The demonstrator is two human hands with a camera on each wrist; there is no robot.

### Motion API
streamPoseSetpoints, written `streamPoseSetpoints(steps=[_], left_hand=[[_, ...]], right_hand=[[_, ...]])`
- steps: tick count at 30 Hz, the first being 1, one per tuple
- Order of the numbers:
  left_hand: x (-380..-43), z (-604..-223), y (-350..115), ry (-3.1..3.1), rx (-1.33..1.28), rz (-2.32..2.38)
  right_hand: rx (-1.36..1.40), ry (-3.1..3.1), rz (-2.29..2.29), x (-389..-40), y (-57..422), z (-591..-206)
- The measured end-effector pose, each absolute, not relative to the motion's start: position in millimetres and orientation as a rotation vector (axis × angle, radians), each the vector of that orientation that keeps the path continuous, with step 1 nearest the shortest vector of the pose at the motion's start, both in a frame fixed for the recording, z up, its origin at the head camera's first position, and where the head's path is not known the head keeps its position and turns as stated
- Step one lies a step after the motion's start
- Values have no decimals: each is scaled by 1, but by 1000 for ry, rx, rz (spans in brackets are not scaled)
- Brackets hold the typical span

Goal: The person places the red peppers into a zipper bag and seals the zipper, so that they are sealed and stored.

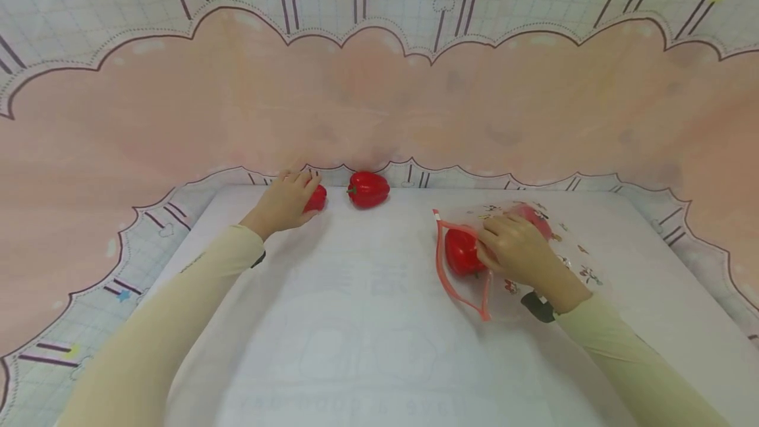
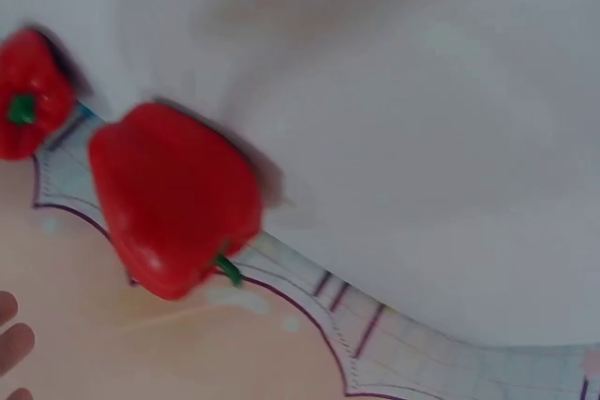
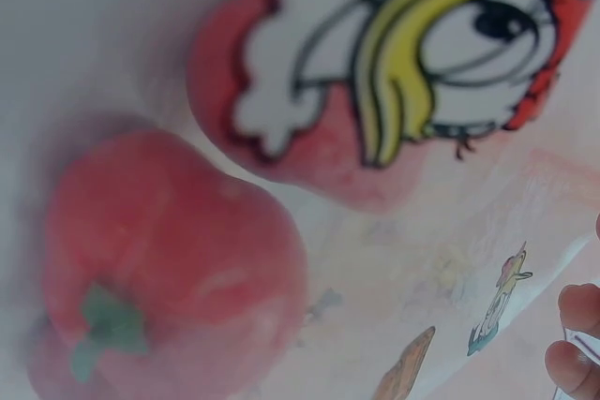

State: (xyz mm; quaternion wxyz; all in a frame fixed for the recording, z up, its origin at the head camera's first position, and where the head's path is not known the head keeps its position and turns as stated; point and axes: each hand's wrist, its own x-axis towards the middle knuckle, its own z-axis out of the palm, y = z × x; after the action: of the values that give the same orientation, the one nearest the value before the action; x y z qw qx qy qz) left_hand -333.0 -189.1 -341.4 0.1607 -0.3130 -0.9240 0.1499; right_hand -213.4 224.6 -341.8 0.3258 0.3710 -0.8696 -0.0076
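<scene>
My left hand (image 1: 286, 199) reaches over a red bell pepper (image 1: 316, 198) at the table's back edge and partly hides it. Its fingertips (image 2: 13, 348) show apart from the large pepper (image 2: 178, 199) in the left wrist view. Just to the right lies another red bell pepper (image 1: 368, 190). With my right hand (image 1: 514, 249) I pinch a clear printed plastic bag (image 1: 462, 294) with a red-edged mouth. Inside it, one red bell pepper (image 1: 462, 252) sits near the mouth and a red shape (image 1: 534, 219) lies deeper. The right wrist view shows a green-stemmed pepper (image 3: 173, 264) through the plastic.
The white table (image 1: 332, 321) runs back to a patterned cloth (image 1: 367, 97) that hangs behind it and surrounds its sides. Cartoon prints on the bag partly cover what is inside. Dark straps show at both wrists.
</scene>
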Motion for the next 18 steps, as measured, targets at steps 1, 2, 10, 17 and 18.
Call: streamPoseSetpoints(steps=[1, 2, 10, 17, 18], left_hand=[[-336, -342, -193, -2651, -888, 441], [-338, -342, -196, -2665, -881, 443], [-357, -349, -215, -2752, -841, 431], [-366, -352, -217, -2857, -755, 409], [-367, -352, -217, -2875, -741, 407]], right_hand=[[971, -2281, -23, -214, 225, -342], [969, -2284, -27, -214, 225, -342], [961, -2290, -50, -214, 225, -342], [961, -2284, -40, -214, 224, -343], [960, -2285, -38, -214, 224, -343]])
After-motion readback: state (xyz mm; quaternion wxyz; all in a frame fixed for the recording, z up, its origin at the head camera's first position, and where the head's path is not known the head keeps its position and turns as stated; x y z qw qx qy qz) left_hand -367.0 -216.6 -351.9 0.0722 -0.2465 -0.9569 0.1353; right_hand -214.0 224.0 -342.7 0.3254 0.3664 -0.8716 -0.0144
